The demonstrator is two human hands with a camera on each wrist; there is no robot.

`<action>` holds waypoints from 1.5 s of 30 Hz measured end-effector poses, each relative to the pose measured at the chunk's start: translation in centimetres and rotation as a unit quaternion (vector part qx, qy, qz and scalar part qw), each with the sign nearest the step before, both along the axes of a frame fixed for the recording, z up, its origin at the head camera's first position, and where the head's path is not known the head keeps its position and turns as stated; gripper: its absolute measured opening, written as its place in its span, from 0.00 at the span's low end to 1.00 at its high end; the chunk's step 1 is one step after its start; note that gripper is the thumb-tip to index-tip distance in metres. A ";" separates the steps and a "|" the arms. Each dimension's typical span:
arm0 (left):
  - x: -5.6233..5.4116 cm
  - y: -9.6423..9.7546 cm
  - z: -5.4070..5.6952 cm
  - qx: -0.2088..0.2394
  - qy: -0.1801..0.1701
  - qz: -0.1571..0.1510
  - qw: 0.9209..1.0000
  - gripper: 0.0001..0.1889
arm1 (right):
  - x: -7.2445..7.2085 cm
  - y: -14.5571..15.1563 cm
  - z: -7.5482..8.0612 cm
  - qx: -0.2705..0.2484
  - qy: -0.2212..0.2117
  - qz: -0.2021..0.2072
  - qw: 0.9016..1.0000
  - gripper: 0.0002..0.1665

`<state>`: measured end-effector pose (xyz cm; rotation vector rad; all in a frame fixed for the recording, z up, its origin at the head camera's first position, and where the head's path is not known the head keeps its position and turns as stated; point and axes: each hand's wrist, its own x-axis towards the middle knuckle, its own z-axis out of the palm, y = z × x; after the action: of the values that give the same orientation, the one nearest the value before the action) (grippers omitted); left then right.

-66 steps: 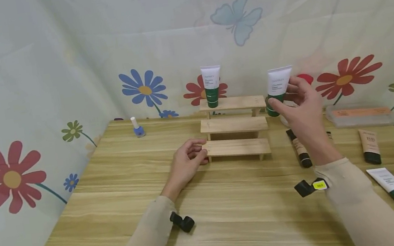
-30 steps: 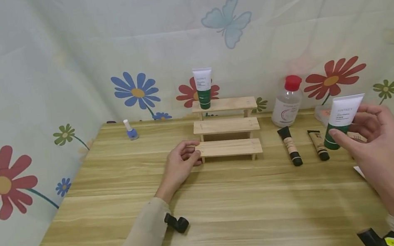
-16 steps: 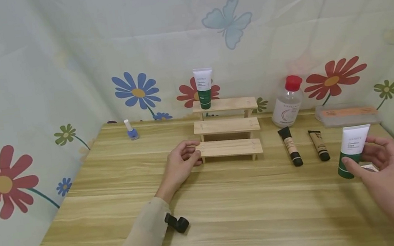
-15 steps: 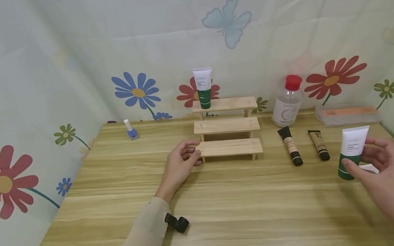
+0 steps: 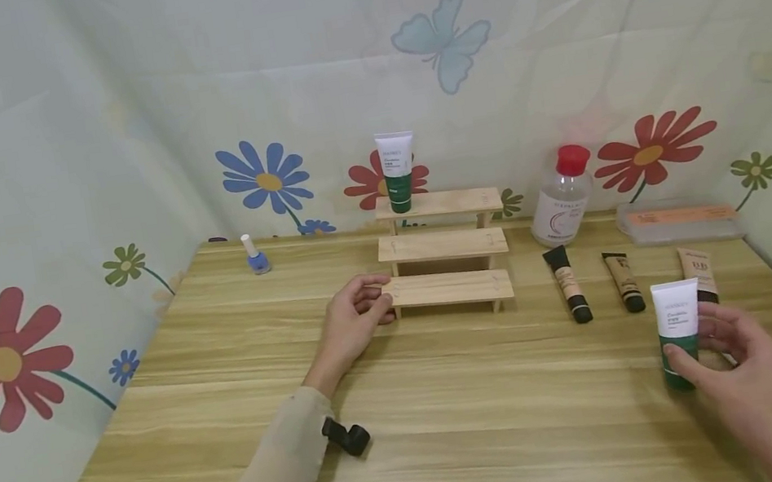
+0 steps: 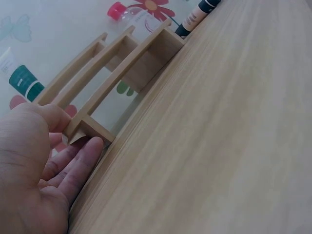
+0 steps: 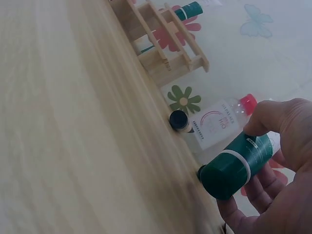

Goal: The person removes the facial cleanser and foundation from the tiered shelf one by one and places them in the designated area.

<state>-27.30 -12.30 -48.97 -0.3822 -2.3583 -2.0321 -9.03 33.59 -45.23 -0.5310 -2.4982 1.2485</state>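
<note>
My right hand (image 5: 754, 379) holds a green-and-white squeeze tube (image 5: 677, 319) cap down over the right side of the table. The thumb is on its near side and the fingers are behind it; in the right wrist view the green cap (image 7: 222, 178) points toward the tabletop. My left hand (image 5: 353, 320) pinches the left end of the lowest step of a three-step wooden display rack (image 5: 452, 288). In the left wrist view the thumb lies over that step and the fingertips are by its leg. A similar tube (image 5: 398, 173) stands upright on the rack's top step, at its left end.
Right of the rack stands a clear bottle (image 5: 561, 200) with a red cap. Before it lie a slim black-capped tube (image 5: 568, 285), a smaller tan tube (image 5: 624, 282) and a BB tube (image 5: 697, 271). A flat clear case (image 5: 683, 222) lies behind; blue nail polish (image 5: 256, 257) stands left.
My right hand has carried the tube from beside the rack's top step rightward, then down and nearer over the table. The left hand keeps its hold on the rack.
</note>
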 end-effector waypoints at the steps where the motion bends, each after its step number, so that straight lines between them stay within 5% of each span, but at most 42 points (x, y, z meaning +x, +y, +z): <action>1: 0.0 0.0 0.0 0.000 0.000 0.000 1.000 0.14 | 0.0 -0.1 -0.1 0.006 -0.002 0.000 1.000 0.41; 14: -0.2 0.2 -0.2 0.000 0.003 -0.002 1.000 0.14 | -0.3 0.1 -0.9 0.074 -0.035 0.014 0.997 0.41; 22: 0.0 0.1 -0.1 0.001 0.001 -0.002 1.000 0.14 | -0.4 0.8 -1.3 0.128 -0.046 0.059 0.989 0.41; 45: 0.0 0.0 0.0 0.001 0.001 -0.002 1.000 0.14 | -0.9 0.7 -0.7 0.140 -0.084 0.050 0.985 0.48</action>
<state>-27.29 -12.32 -49.01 -0.3888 -2.3545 -2.0350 -9.91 34.30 -45.95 -0.4631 -2.8111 0.8942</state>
